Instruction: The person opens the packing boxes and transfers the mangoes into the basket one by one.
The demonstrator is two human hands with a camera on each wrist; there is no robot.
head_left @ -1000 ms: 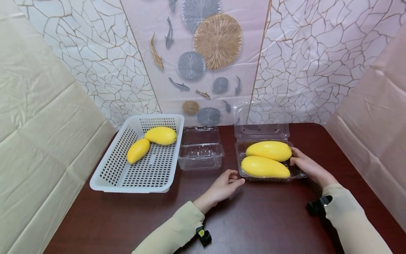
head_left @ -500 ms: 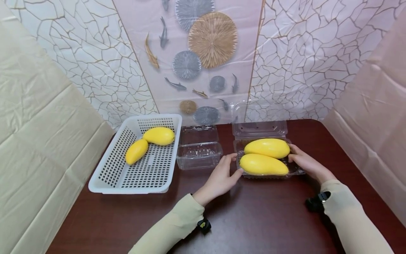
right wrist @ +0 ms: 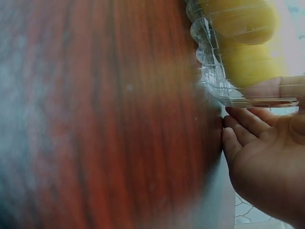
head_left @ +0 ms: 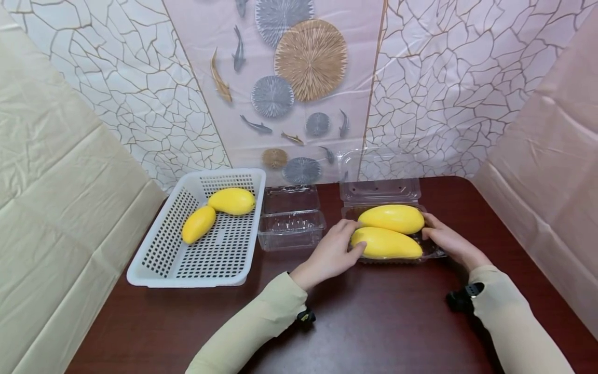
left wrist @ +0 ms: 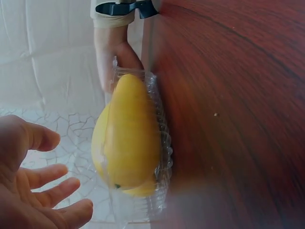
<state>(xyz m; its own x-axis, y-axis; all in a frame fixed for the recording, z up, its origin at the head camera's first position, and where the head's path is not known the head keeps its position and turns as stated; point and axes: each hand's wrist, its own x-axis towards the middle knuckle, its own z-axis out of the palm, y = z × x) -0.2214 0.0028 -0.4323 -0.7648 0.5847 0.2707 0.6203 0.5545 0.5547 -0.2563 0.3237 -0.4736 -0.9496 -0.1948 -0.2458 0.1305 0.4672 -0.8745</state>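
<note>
While my left hand (head_left: 333,250) spreads open fingers against the near mango (head_left: 385,243) and my right hand (head_left: 446,240) steadies the clear clamshell (head_left: 432,252), right of centre, an uneven push could tip the flimsy tray.

Both hands flank a clear clamshell box (head_left: 432,252) holding two yellow mangoes (head_left: 391,218): the left hand (head_left: 330,253) touches its left end, the right hand (head_left: 446,241) its right. A white basket (head_left: 154,259) with two more mangoes (head_left: 232,201) sits further left on the dark table (head_left: 383,322)
</note>
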